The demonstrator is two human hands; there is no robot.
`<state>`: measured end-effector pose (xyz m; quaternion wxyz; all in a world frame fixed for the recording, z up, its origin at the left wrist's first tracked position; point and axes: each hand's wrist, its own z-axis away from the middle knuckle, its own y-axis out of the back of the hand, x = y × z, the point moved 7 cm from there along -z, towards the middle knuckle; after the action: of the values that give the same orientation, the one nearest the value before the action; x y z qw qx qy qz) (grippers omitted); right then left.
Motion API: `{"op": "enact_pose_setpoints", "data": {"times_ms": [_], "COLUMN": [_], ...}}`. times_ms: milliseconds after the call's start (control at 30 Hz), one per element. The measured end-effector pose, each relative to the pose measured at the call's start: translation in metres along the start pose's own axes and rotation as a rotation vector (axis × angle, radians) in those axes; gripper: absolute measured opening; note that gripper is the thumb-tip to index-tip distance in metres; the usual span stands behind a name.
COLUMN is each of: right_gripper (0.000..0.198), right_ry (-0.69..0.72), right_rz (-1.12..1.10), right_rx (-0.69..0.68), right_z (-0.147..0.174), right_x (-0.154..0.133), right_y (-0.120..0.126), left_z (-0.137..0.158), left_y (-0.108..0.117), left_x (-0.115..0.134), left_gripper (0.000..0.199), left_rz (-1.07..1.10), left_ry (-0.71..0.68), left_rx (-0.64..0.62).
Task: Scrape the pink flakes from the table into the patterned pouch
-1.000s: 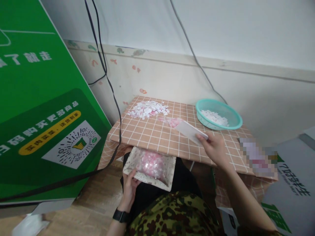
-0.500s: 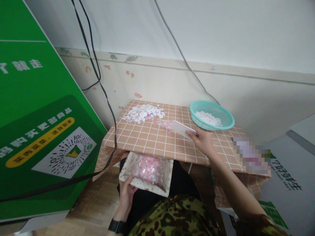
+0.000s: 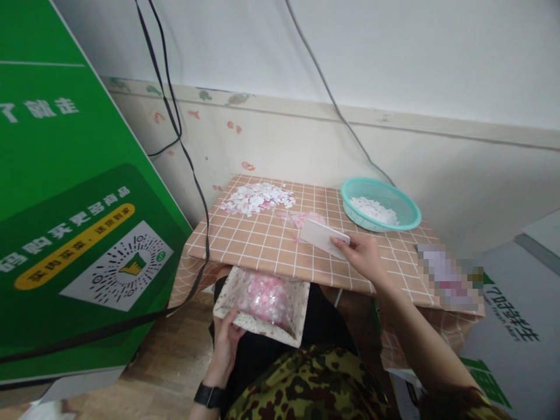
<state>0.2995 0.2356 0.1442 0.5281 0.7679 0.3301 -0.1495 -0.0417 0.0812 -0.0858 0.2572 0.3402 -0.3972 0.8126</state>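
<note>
My left hand (image 3: 228, 338) grips the near left edge of a speckled pale tray (image 3: 296, 321), which sits over my lap just below the table edge. Inside it lies a heap of pink and clear plastic bits (image 3: 266, 294). Between the thumb and fingers of my right hand (image 3: 359, 252) is a flat white card (image 3: 324, 237), held tilted low over the table. Just beyond the card, pink, see-through scraps (image 3: 304, 219) are spread on the cloth. Whether the card touches the cloth I cannot tell.
A checked brown cloth (image 3: 254, 245) covers the table. White and pinkish paper-like pieces (image 3: 258, 198) are piled at the back left. A turquoise basket (image 3: 411, 219) with white pieces stands back right. A black strap (image 3: 199, 186) hangs at the left beside a green panel (image 3: 65, 146).
My right hand has drawn the card slightly back toward me, and more of the pink scraps now show beyond it. The left hand still holds the tray. The view has shifted a little.
</note>
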Motion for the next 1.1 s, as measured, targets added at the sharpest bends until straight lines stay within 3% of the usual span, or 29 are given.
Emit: {"op": "enact_pose_setpoints", "data": {"times_ms": [200,400,567,733,900,1100], "right_gripper": [0.057,0.061,0.057,0.059,0.059,0.054], "right_ry": [0.056,-0.002,0.02,0.039,0.017,0.032], "right_rz": [-0.052,0.011,-0.02,0.009,-0.017,-0.038], "right_rx": [-0.068,0.046,-0.048,-0.028,0.026,-0.037], "right_z": [-0.006,0.0,0.001,-0.008,-0.002,0.005], "right_x": [-0.015,-0.005,-0.007,-0.006,-0.003,-0.009], "right_y": [-0.017,0.002,-0.006,-0.016,-0.009,-0.006], "left_z": [0.002,0.002,0.0,0.001,0.002,0.001], "left_y": [-0.001,-0.001,-0.001,-0.001,-0.001,-0.001], "left_x": [0.001,0.002,0.0,0.0,0.002,0.0], "left_gripper": [0.063,0.066,0.064,0.063,0.063,0.063], "left_rz": [0.012,0.025,0.017,0.009,-0.001,0.007], "left_ry": [-0.004,-0.012,-0.005,-0.007,-0.001,-0.008], "left_rx": [-0.007,-0.005,-0.003,-0.001,0.018,-0.012]}}
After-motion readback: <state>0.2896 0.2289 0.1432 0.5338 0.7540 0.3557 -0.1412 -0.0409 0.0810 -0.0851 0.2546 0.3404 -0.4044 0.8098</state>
